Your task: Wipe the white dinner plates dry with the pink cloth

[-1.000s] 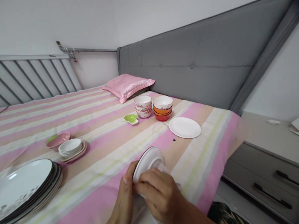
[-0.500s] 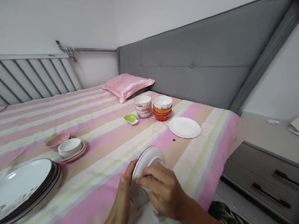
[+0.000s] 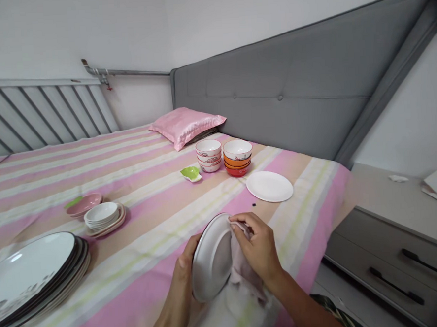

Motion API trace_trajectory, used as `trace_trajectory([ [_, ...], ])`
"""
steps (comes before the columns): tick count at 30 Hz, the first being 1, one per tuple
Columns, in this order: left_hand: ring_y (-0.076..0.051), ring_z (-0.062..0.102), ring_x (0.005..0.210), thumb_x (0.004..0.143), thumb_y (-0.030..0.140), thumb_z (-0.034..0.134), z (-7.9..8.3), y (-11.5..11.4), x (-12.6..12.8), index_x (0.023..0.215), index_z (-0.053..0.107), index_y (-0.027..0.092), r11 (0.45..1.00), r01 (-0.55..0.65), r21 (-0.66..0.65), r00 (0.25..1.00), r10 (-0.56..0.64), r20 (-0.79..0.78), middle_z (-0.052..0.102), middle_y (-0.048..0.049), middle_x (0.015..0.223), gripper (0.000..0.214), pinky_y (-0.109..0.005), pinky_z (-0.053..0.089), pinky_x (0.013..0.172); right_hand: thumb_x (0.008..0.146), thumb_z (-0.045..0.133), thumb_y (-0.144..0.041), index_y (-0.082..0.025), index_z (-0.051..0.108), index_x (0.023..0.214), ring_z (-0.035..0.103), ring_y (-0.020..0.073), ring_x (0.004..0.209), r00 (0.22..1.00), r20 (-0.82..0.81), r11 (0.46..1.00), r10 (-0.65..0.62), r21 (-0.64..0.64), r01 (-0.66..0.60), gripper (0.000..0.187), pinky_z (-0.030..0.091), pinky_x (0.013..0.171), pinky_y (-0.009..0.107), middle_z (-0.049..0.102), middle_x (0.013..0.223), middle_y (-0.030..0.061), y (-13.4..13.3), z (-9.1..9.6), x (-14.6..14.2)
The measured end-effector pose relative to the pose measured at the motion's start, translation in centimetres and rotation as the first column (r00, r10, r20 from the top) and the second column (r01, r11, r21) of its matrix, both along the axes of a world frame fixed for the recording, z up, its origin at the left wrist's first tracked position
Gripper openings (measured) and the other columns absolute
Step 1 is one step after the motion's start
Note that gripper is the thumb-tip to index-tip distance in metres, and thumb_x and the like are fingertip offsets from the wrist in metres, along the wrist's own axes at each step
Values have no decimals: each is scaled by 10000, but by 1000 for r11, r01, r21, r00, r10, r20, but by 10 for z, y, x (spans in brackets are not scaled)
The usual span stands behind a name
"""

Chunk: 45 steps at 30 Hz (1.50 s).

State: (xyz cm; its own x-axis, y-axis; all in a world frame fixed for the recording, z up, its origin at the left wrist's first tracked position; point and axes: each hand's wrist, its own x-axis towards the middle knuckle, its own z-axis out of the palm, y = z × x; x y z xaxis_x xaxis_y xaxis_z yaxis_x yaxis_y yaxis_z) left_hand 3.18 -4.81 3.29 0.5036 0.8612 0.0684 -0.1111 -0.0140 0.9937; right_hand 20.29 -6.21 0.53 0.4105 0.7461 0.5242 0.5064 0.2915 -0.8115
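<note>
A white plate (image 3: 211, 260) is tilted up on edge above the bed, its inner face turned to the right. My left hand (image 3: 183, 279) is closed on its left rim, thumb along the near side and the other fingers hidden behind. My right hand (image 3: 258, 245) pinches a pale pinkish cloth (image 3: 243, 268) against the plate's upper right rim, and the cloth hangs down from the fingers. Beyond them a flat white plate (image 3: 270, 186) lies on the striped sheet, with a small black speck (image 3: 254, 205) near it.
Two bowl stacks, white (image 3: 209, 155) and orange-red (image 3: 237, 158), stand beside a green leaf-shaped dish (image 3: 191, 174). At left are small white bowls (image 3: 101, 213), pink dishes (image 3: 85, 204) and stacked large plates (image 3: 36, 273). A pink pillow (image 3: 186, 126) lies by the headboard (image 3: 272, 81); a nightstand (image 3: 383, 193) is at right.
My right hand has moved from the middle of the plate up and right to its rim, and more of the cloth now shows. My left hand keeps its hold, nearly still.
</note>
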Motion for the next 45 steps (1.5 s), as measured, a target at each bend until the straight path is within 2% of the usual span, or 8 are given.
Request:
trace_trajectory([
  [4, -312, 483, 1133, 799, 736, 224, 6, -2, -1, 1296, 474, 177, 995, 66, 76, 991, -56, -119, 538, -118, 1263, 789, -381, 377, 969, 812, 527, -248, -163, 620, 883, 617, 169, 770, 989, -132, 994, -60, -99, 47, 145, 496, 700, 277, 664, 854, 63, 5, -7, 5],
  [8, -310, 526, 1041, 798, 739, 217, 2, -8, 2, 1283, 477, 171, 974, 76, 212, 976, -29, -216, 553, -127, 1228, 791, -361, 430, 861, 821, 530, -265, -166, 630, 892, 617, 172, 795, 986, -155, 998, -62, -35, 57, 158, 504, 713, 282, 665, 867, 66, 2, 1, 2],
  [17, -277, 561, 954, 856, 662, 201, 1, -12, 6, 1248, 493, 185, 939, 58, 340, 975, 19, -220, 598, -103, 1150, 683, -348, 441, 816, 812, 505, -55, -200, 635, 944, 598, 164, 859, 980, 188, 958, 67, 264, -116, 236, 516, 765, 303, 636, 881, 56, -20, 27, -28],
  [21, -289, 531, 1053, 850, 660, 262, -3, -10, 5, 1189, 551, 188, 955, -85, 286, 986, 121, -114, 592, -89, 1183, 649, -336, 448, 842, 805, 505, -29, -192, 619, 1002, 585, 166, 854, 937, 330, 938, 116, 275, -213, 280, 510, 751, 310, 635, 897, 59, -25, 22, -41],
  [26, -255, 511, 1111, 881, 622, 250, -10, 2, -2, 1258, 490, 167, 987, -99, 123, 993, 107, -57, 584, -81, 1208, 638, -346, 369, 989, 839, 462, -62, -163, 608, 1007, 545, 168, 797, 845, 492, 931, 210, 164, -327, 244, 473, 684, 302, 611, 877, 68, -27, 10, -49],
  [35, -242, 551, 1011, 888, 579, 307, -10, 15, 1, 1172, 550, 165, 966, -220, -133, 973, 228, 48, 638, -47, 1089, 558, -334, 437, 879, 828, 494, -97, -212, 627, 891, 516, 136, 763, 711, 632, 932, 307, -47, -360, 187, 388, 607, 250, 555, 800, 16, -24, -6, -49],
  [40, -239, 553, 1008, 869, 576, 366, -10, 20, 1, 1145, 582, 156, 942, -301, -149, 951, 308, 22, 651, -47, 1071, 547, -322, 437, 864, 810, 554, -131, -234, 629, 909, 525, 130, 802, 656, 623, 892, 426, -169, -419, 161, 390, 632, 239, 560, 852, 4, -23, -8, -42],
  [45, -229, 590, 907, 845, 571, 435, -12, 25, -3, 1084, 623, 151, 940, -317, -124, 948, 315, -37, 674, -56, 997, 519, -307, 465, 773, 771, 579, -116, -235, 658, 925, 525, 135, 822, 692, 562, 879, 454, -156, -451, 210, 402, 665, 241, 565, 880, 11, -18, -9, -33],
])
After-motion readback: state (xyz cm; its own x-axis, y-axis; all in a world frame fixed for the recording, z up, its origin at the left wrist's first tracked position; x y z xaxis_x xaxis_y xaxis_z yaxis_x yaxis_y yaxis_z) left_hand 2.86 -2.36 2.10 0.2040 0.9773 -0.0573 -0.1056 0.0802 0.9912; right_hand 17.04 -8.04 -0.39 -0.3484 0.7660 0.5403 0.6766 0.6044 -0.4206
